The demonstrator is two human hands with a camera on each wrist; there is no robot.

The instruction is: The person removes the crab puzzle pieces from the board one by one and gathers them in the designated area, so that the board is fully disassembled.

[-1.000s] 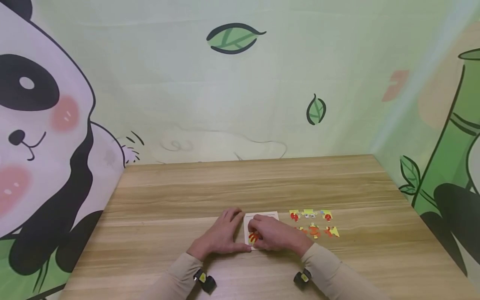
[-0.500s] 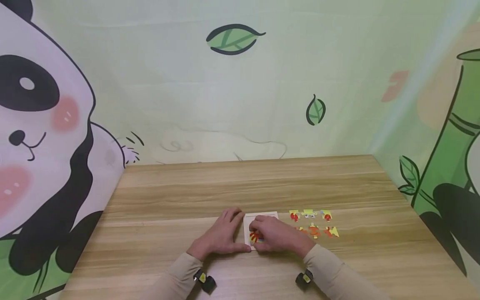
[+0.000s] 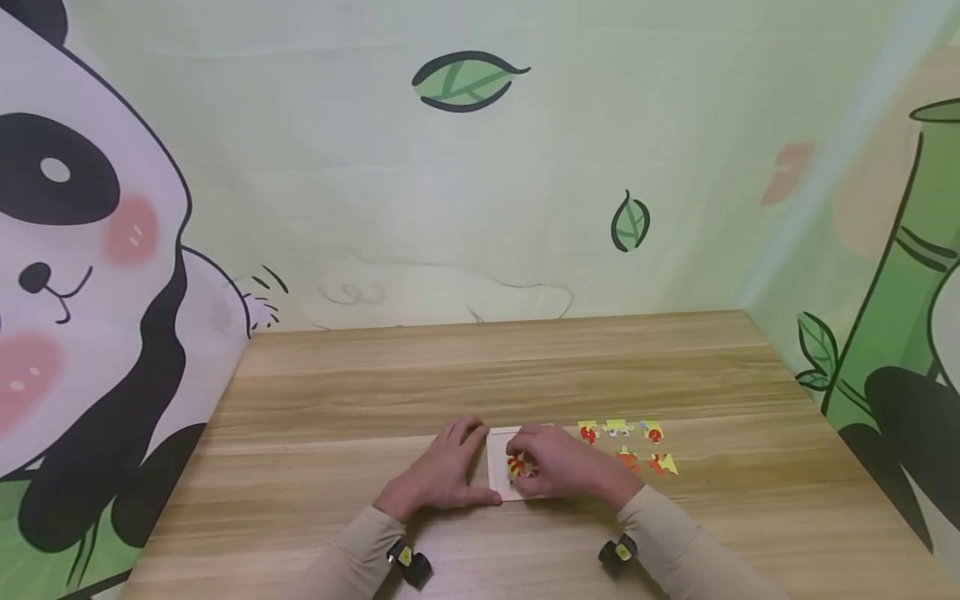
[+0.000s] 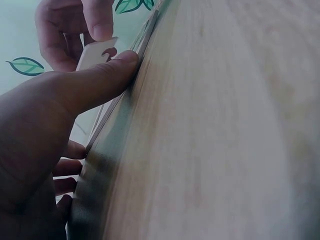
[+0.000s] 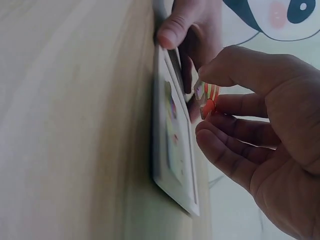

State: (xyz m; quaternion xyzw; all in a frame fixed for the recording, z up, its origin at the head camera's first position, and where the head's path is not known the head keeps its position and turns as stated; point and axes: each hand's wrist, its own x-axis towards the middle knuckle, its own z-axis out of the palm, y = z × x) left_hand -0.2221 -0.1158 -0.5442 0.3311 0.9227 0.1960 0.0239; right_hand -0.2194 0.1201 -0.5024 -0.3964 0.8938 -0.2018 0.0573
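Observation:
A small white puzzle tray (image 3: 497, 471) lies flat on the table between both hands. My left hand (image 3: 444, 468) steadies it at its left side, thumb on the near corner and fingers by the edge. Above the tray, my right hand (image 3: 564, 463) pinches a jigsaw piece (image 5: 211, 97) with red and yellow stripes. That piece is held tilted and apart from the tray; its pale back (image 4: 94, 54) shows in the left wrist view. Colourful pieces (image 5: 172, 135) lie inside the tray in the right wrist view, mostly hidden by my right hand in the head view.
To the right of the tray lie several loose jigsaw pieces (image 3: 618, 428) in two rows, yellow with red and orange parts. The wood-grain table (image 3: 360, 375) reaches back to a printed cloth wall (image 3: 337, 183) with panda and leaf drawings.
My right hand has shifted slightly right and turned, lifting the striped piece off the tray's lower left. One loose piece of the lower row is now covered by that hand. The left hand stays put.

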